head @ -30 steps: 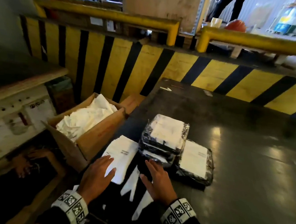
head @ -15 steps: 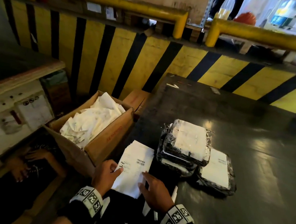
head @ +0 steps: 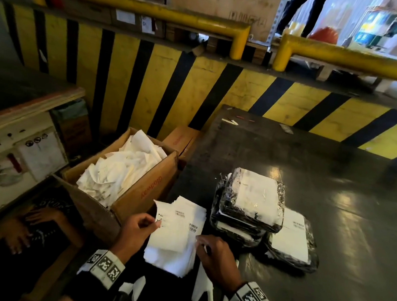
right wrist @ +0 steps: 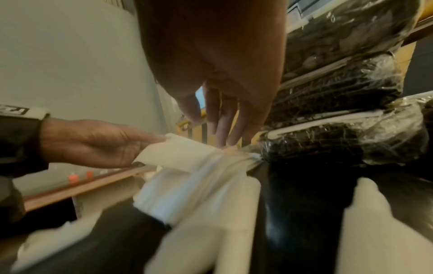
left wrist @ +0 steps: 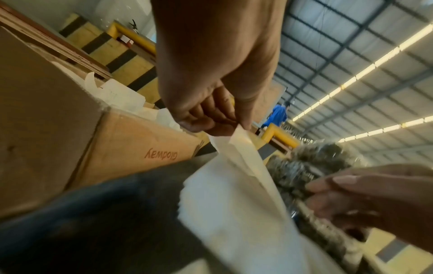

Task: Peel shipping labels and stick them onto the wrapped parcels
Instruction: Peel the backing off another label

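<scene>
A stack of white shipping labels (head: pixel 170 258) lies at the near left of the dark table (head: pixel 339 228). My left hand (head: pixel 156 224) pinches the left edge of the top label (head: pixel 176 228) between thumb and fingers and holds it lifted off the stack; the pinch also shows in the left wrist view (left wrist: pixel 235 128). My right hand (head: pixel 199 241) rests its straight fingers (right wrist: pixel 222 137) on the stack's right edge. Just right of the labels stand stacked black film-wrapped parcels (head: pixel 250 200) with white labels on top. Another labelled parcel (head: pixel 292 242) lies beside them.
An open cardboard box (head: pixel 143 193) full of crumpled white backing paper sits left of the table. Loose paper strips (head: pixel 204 288) lie at the near edge. A yellow-and-black barrier (head: pixel 196 87) runs behind. Another person's hands (head: pixel 25 228) are at lower left.
My left hand has taken the top label by its left edge and raised it. My right hand has moved onto the stack's right edge.
</scene>
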The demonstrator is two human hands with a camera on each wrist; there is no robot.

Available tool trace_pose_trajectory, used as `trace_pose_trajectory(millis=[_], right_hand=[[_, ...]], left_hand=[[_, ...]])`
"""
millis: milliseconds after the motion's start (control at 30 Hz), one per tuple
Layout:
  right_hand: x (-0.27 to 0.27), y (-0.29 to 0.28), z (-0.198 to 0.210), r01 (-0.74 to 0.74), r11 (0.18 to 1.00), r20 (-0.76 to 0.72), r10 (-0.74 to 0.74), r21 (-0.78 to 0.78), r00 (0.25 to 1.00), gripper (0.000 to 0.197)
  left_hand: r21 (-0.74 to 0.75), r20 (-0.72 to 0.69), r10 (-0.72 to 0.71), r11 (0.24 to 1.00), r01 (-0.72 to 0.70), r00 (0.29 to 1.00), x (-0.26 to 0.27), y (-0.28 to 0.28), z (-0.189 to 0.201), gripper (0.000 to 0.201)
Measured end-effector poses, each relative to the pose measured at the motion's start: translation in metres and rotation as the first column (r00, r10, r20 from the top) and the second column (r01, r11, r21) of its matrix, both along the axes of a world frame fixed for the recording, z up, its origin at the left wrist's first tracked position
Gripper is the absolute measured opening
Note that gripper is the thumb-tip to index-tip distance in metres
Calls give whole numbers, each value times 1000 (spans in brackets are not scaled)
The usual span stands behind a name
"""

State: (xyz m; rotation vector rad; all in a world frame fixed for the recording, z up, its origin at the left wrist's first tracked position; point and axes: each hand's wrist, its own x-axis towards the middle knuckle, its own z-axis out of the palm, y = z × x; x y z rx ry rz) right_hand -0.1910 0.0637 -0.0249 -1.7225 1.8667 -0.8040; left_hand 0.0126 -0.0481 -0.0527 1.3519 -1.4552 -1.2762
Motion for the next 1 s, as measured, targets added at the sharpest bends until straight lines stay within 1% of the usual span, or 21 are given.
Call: trace_pose_trajectory(millis=[33,67,100,167,200,267,333,400,467,633,800,867,933,1000], right_hand=[[-2,-1,3,18,999,59,-16,-34,998,21],[-1,-2,10,48,998,141,-41,-41,989,24],[0,-3,16,72,997,252,-63,-28,966,28],[0,-2,35,108,994,446,-106,23,889,23],[-1,-1,44,119,992,513,-118,31,850,17],[-4,4,61,142,989,620,-137,42,772,7],[-7,11,72,157,985,700,-160,69,696,13],[-7,19,82,145,985,743,-169,98,647,16],[-8,24,89,121,986,750,-168,117,640,14],[-7,34,100,114,988,710,-154,104,688,13],[-7,38,105,100,994,686,-109,53,720,12],[-6,39,108,82,996,676,-86,38,732,12],[-5,39,111,80,997,676,-69,15,733,13],[-4,36,114,68,998,695,-48,-2,717,17]], left_hand=[[-6,-28,-9,1000,9,1000,-1,2,10,11],[-6,-64,-18,1000,17,998,-2,5,22,7],[-3,-104,-23,1000,23,994,-4,8,35,4],[8,-195,-13,1000,15,981,-10,12,60,3],[10,-233,-3,1000,5,972,-12,14,71,3],[20,-297,14,1000,-8,955,-16,16,91,6],[42,-354,9,999,7,935,-17,16,104,4],[62,-382,-5,998,31,924,-19,16,112,3],[87,-412,-14,995,54,911,-21,17,118,6],[104,-461,-49,989,109,886,-26,20,125,12],[68,-435,-62,992,102,898,-25,23,123,3],[51,-369,-52,996,76,928,-24,22,121,1],[-10,-207,-53,999,52,977,-21,20,116,7],[-108,-53,-60,993,54,997,-19,23,117,16]])
